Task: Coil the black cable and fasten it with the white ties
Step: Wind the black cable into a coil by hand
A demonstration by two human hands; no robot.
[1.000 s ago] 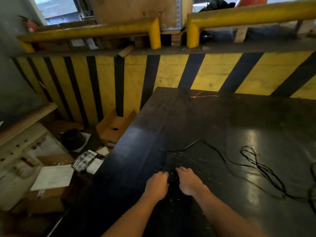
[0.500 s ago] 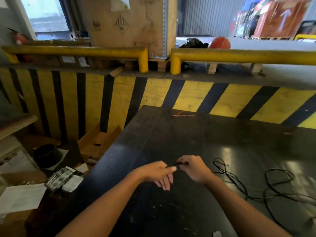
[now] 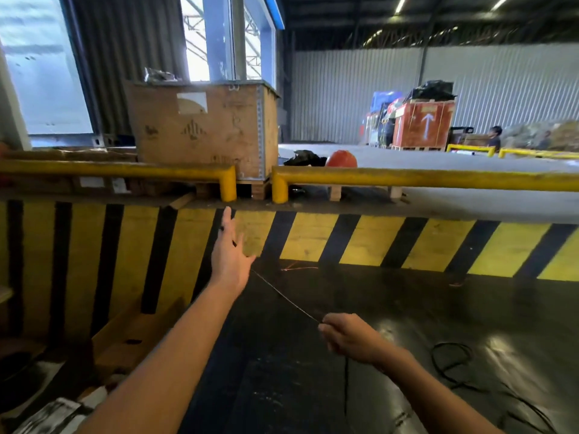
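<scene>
The thin black cable (image 3: 285, 297) runs taut through the air between my two hands above the black table (image 3: 407, 308). My left hand (image 3: 230, 258) is raised and stretched forward at the table's left edge. Its fingers are extended, and the cable end is caught against the palm. My right hand (image 3: 347, 339) is lower and nearer, closed on the cable. From it the cable hangs down to the table. Loose loops of the cable (image 3: 451, 358) lie on the table to the right. No white ties are in view.
A yellow-and-black striped wall (image 3: 313, 236) stands behind the table, topped by yellow rails (image 3: 407, 180). A wooden crate (image 3: 203, 133) and an orange helmet (image 3: 341, 158) sit beyond them. Cardboard boxes (image 3: 125, 336) lie on the floor at the left. A person (image 3: 495, 139) is far away.
My hands were together at the cable end on the table. They have drawn apart, the left going up and forward, stretching the cable between them. My view has tilted upward.
</scene>
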